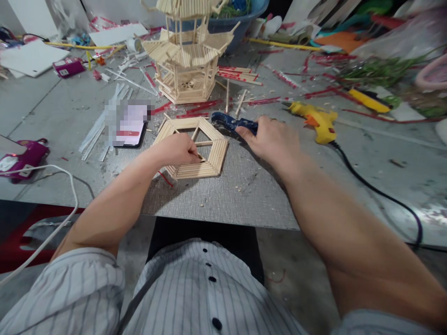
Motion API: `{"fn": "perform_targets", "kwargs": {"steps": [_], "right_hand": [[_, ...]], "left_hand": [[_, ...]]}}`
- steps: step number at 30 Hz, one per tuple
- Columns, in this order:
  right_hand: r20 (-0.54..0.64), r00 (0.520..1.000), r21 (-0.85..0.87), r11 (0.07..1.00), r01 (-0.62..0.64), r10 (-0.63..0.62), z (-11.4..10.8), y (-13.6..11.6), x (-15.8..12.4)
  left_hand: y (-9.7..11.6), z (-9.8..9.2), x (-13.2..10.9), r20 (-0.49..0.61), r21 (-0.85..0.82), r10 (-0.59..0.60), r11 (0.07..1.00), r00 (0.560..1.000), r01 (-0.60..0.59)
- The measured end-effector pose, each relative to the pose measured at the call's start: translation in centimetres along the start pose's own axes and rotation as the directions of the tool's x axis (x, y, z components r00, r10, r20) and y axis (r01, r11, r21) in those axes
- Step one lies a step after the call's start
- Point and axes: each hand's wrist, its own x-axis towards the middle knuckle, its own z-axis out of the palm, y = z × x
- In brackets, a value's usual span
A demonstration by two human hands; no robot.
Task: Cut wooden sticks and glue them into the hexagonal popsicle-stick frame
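Striped shirt (188, 293) nearest; stick frame (217, 157) apparently being fitted by pinched left hand (179, 149), pliers (228, 122) clamped in right hand (274, 139), careful alignment needed.

On the table (35, 111), the stick frame (219, 156) is flanked by a phone (131, 123), left, and pliers (228, 122), right; behind, a model pavilion (186, 54) is backed, seemingly, by a basin (241, 33).

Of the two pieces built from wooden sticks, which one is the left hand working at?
The flat hexagonal frame, directly beneath the left hand. The other, a tiered tower, stands upright behind it, untouched by either hand.
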Motion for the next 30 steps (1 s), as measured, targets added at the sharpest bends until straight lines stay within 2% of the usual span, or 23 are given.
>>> {"fn": "perform_targets", "kwargs": {"steps": [6,20,30], "right_hand": [[-0.023,1.000,-0.022,1.000,0.015,-0.016,-0.05,0.03,0.01],[0.026,1.000,-0.007,1.000,0.012,-0.012,-0.34,0.04,-0.06],[0.034,0.999,0.015,1.000,0.020,-0.020,-0.08,0.26,0.16]], "left_hand": [[0.37,-0.67,-0.26,0.089,0.127,0.063,0.989,0.994,-0.074],[0.28,-0.71,-0.36,0.099,0.056,0.070,0.996,0.993,-0.076],[0.26,-0.66,-0.28,0.097,0.072,0.083,0.993,0.992,-0.090]]}}
